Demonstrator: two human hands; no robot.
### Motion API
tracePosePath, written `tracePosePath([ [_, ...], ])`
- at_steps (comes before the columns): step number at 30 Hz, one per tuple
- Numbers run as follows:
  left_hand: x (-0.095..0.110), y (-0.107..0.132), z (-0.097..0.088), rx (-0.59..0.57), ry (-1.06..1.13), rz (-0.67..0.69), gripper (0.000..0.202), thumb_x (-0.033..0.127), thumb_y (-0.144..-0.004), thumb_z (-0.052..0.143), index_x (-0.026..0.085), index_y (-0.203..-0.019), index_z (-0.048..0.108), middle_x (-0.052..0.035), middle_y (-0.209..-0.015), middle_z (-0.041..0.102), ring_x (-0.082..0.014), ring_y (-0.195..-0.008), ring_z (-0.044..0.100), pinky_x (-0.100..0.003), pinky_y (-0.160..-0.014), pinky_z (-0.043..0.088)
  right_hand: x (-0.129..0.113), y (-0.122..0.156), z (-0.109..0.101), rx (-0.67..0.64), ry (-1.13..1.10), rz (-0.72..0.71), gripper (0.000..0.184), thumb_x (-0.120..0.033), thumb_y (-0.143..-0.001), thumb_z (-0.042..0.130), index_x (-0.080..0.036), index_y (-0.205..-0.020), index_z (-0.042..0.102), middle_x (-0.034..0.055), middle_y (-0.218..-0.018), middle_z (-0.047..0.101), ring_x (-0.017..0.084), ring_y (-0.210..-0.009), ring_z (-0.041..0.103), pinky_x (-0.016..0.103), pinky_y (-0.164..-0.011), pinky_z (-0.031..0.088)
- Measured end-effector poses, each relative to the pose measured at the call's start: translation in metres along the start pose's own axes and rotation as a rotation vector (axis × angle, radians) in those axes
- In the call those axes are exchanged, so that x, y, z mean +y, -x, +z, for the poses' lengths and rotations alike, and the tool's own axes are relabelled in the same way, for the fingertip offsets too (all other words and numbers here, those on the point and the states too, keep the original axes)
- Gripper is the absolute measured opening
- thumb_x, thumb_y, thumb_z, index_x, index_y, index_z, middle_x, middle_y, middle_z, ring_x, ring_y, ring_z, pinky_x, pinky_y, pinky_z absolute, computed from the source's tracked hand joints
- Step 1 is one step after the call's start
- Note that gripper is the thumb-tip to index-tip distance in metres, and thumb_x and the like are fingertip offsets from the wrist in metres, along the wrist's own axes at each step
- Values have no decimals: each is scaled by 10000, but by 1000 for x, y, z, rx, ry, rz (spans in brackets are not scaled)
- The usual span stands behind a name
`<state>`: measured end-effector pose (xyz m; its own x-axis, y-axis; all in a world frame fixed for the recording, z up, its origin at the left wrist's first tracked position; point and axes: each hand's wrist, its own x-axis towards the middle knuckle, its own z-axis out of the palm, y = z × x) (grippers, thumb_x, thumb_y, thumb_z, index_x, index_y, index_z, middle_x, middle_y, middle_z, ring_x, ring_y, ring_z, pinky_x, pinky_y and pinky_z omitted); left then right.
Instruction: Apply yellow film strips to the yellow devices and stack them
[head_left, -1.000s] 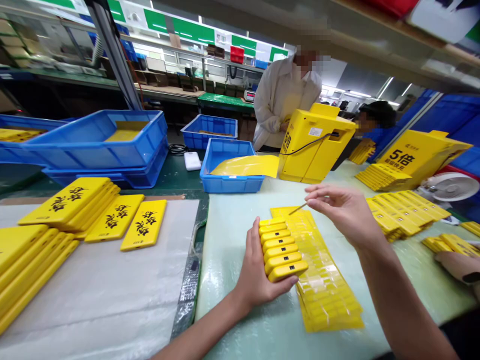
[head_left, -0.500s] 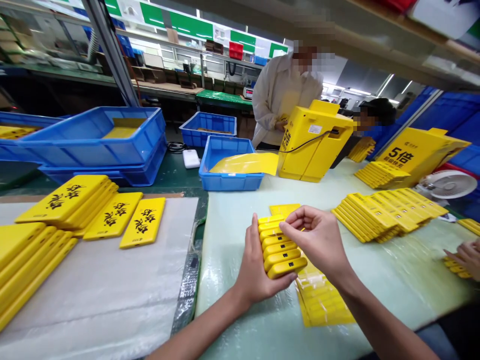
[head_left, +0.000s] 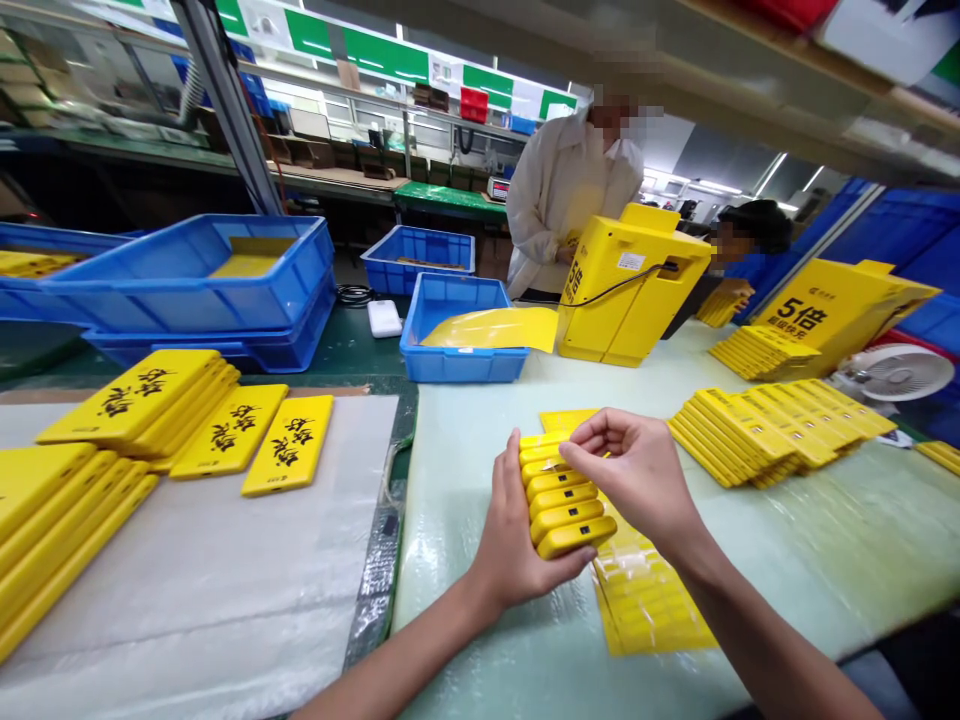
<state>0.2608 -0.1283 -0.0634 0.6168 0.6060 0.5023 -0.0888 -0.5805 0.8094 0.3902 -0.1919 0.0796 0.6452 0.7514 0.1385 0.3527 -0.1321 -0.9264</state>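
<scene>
My left hand (head_left: 517, 540) is wrapped round a stack of several yellow power banks (head_left: 574, 513), tilted with their port ends facing up towards me. The thumb lies along the near end of the stack, and the fingers are on its left side. My right hand (head_left: 637, 475) is closed in a pinch at the stack's upper right, its fingertips at the upper power banks. Whatever it pinches is too small to make out. Beneath my hands, a yellow sheet with clear strips (head_left: 652, 600) lies on the pale green table mat (head_left: 480, 640).
Yellow power banks with black lettering (head_left: 289, 445) lie on white sheeting at left. More stacked power banks (head_left: 739, 430) are at right. Blue bins (head_left: 465, 365) and a yellow charging cabinet (head_left: 622, 290) stand behind. A person in a white jacket (head_left: 544, 200) is across the table.
A co-worker's hand and the yellow items under it at the right edge have gone out of view. My own hands and the stack have hardly moved.
</scene>
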Motion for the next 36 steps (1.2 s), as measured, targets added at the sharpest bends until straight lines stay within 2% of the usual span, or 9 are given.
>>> tracePosePath([
  [5, 0, 0, -1, 3, -10, 11, 1393, 673, -764, 862, 297, -1721, -78, -214, -1662, 277, -478, -1518, 375, -732, -1225, 368, 1, 0, 3, 8, -19, 32, 138, -292, -651, 786, -169, -690, 735, 38, -675, 747, 165, -610, 696, 251, -585, 568],
  [10, -2, 0, 0, -1, -21, 11, 1370, 694, -779, 839, 344, -1714, -99, -208, -1697, 222, -494, -1537, 350, -778, -1211, 347, 2, -2, 1, -14, -11, 42, 141, -291, -655, 785, -163, -699, 742, 45, -685, 753, 169, -620, 702, 254, -588, 563],
  [18, 1, 0, 0, 9, 27, -12, 1369, 688, -771, 842, 276, -1724, -51, -215, -1655, 277, -470, -1532, 361, -723, -1235, 360, -11, -3, 2, -31, -16, -4, 138, -293, -663, 786, -170, -706, 743, 36, -690, 752, 168, -629, 700, 256, -603, 562],
  [30, -1, 1, 1, 8, 7, -2, 1387, 687, -765, 849, 289, -1721, -74, -215, -1665, 258, -473, -1521, 371, -728, -1223, 377, 2, -2, 3, -27, 52, 28, 143, -315, -664, 752, -180, -706, 732, 46, -705, 751, 199, -654, 708, 300, -632, 551],
  [32, -1, 1, 1, 9, 8, -10, 1394, 687, -762, 850, 276, -1722, -73, -220, -1668, 257, -471, -1522, 375, -710, -1221, 393, 4, -5, 1, -53, 115, 23, 100, -281, -694, 737, -185, -718, 722, 41, -723, 747, 195, -671, 699, 306, -651, 541],
  [34, 0, 1, 0, 7, -4, -9, 1384, 687, -767, 847, 277, -1722, -67, -220, -1682, 251, -471, -1528, 373, -709, -1226, 388, 7, -11, -3, -101, 268, 1, 58, -237, -732, 731, -188, -762, 722, 28, -724, 727, 186, -684, 669, 309, -665, 510],
  [36, -1, 1, 0, 7, -24, 4, 1366, 689, -772, 843, 286, -1723, -50, -217, -1695, 248, -476, -1536, 365, -724, -1234, 363, 9, -18, -8, -125, 452, -24, 160, -249, -748, 787, -184, -886, 738, 12, -710, 689, 184, -692, 627, 306, -656, 465],
])
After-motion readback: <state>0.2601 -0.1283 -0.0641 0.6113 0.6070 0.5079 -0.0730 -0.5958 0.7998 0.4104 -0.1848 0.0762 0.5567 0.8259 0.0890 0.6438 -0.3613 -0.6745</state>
